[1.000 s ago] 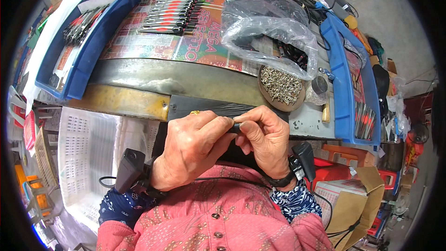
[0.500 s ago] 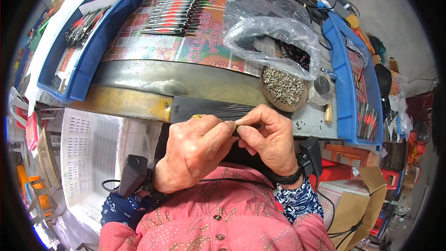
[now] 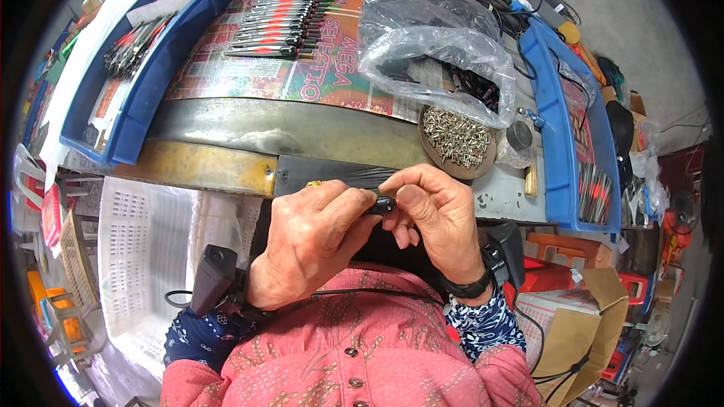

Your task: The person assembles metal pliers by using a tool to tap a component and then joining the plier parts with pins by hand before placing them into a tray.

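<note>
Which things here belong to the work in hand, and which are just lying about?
Likely in use:
small black part in left hand, right hand beside it
metal pieces in round dish
row of red-and-black pieces

Likely just lying about:
open cardboard box
white basket

ahead of the left grip [image 3: 309, 241] and right grip [image 3: 437, 222] runs a broad surface [image 3: 302, 128], its grey front band catching a pale sheen of light. a yellowish strip [image 3: 211, 164] edges it ahead and left of the left grip. left of that grip stands a white perforated crate [image 3: 136, 234]. right of the right grip are red plastic furniture [image 3: 547, 277] and an open cardboard box [image 3: 607, 301]. grey floor [image 3: 664, 30] stretches far ahead and right of it, near a dark red panel [image 3: 690, 169].
</note>
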`<action>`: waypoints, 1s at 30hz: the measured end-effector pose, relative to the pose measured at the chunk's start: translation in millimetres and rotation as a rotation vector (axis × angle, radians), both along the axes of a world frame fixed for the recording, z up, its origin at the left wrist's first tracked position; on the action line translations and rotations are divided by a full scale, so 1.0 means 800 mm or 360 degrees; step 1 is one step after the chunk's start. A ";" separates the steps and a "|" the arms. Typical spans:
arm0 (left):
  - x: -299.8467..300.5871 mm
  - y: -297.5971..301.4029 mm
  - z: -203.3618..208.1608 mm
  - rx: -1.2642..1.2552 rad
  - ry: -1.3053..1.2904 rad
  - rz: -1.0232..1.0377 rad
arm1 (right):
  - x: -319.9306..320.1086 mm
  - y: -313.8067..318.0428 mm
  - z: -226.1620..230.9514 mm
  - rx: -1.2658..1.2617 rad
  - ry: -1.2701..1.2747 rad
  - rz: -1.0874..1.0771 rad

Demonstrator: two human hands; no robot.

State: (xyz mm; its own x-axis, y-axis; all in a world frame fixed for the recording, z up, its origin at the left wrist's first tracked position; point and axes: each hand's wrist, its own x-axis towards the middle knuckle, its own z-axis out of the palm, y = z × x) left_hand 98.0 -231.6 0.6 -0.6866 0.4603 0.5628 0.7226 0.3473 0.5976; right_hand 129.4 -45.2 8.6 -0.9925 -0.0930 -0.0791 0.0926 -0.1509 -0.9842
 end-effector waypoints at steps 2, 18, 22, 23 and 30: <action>-0.001 0.001 -0.002 0.0004 0.0002 0.0000 | 0.002 -0.004 0.000 0.0067 0.0003 0.0017; -0.019 -0.003 0.014 -0.0100 0.0144 -0.0033 | -0.011 -0.014 0.006 0.0135 0.0258 -0.0103; -0.024 -0.001 0.020 -0.0058 0.0115 -0.0023 | -0.017 -0.018 0.004 0.0128 0.0315 -0.0155; -0.025 0.000 0.021 -0.0058 0.0108 -0.0021 | -0.018 -0.017 0.004 0.0114 0.0293 -0.0131; -0.024 -0.003 0.018 -0.0139 0.0044 0.0000 | -0.019 -0.006 0.002 0.0062 0.0217 -0.0026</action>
State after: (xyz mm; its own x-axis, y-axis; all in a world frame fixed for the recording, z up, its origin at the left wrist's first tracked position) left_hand 78.9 -233.9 14.8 -0.6716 0.5082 0.5391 0.7382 0.3973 0.5451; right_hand 114.3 -49.8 10.5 -0.9957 -0.0764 0.0532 -0.0444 -0.1128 -0.9926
